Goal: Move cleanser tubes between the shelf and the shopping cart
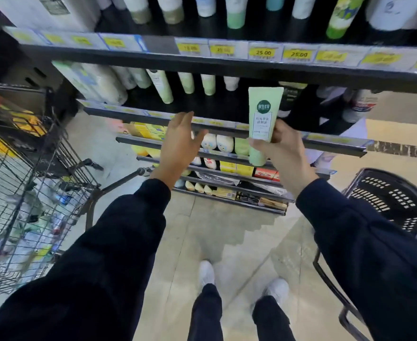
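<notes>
Between the second shelf edge and my chest, a pale green cleanser tube (264,124) stands upright in the air, flat crimped end up and cap end down, its dark round logo and printed label facing me. My right hand (282,153) grips it low on the body, thumb across the front and fingers curled round the back, so the tube sits in front of the shelf (227,64) rather than on it. My left hand (180,141) is raised just beside it to the left, fingers spread and relaxed, holding nothing and touching nothing that I can see. Behind the tube, more tubes (163,86) in white and light green hang or lean in a row under yellow price tags (263,52), two of which read 25.00. Lower shelves carry small boxes and rounded packs, too blurred for me to read. At far left is the wire shopping cart (30,183) with mixed goods inside. At right a black plastic basket (394,200) sits near my sleeve. Below, white shoes (206,271) stand on a beige tiled floor.
</notes>
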`<state>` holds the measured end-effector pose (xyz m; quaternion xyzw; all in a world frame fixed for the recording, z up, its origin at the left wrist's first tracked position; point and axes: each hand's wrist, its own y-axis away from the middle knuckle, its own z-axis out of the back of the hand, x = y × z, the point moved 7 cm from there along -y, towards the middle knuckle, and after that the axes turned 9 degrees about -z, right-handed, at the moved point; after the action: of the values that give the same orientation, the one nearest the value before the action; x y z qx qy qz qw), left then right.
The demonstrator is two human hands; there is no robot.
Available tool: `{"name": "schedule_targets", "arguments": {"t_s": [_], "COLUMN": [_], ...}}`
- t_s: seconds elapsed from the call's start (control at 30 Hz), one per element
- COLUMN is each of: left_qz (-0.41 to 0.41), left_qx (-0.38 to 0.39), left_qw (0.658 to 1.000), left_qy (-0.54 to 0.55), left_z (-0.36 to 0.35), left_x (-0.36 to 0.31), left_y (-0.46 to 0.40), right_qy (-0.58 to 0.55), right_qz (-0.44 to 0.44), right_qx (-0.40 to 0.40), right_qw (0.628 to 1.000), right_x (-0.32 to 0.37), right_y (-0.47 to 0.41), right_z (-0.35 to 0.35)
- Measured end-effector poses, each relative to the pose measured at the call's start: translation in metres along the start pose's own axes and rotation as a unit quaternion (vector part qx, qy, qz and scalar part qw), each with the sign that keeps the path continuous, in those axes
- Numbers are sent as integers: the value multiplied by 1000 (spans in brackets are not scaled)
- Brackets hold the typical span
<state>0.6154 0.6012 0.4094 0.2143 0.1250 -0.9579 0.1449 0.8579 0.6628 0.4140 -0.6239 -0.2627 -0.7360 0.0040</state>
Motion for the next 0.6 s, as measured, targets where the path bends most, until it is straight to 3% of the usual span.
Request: {"name": "schedule_targets", "arguments": {"t_s": [0.3,0.6], "left_qz": [-68,-126], "left_qx": [32,45], "left_qw": [996,987], "left_qy": [-48,-92], "left_z": [13,-8], "left_x": [107,157], "left_y": [-53,-90], "right_qy": [64,132], "right_qz": [60,96], "right_qx": [-57,-110], "right_qw": [995,980], "right_x": [37,47], "right_y": [-46,-88], "right_z": [-111,-154]}}
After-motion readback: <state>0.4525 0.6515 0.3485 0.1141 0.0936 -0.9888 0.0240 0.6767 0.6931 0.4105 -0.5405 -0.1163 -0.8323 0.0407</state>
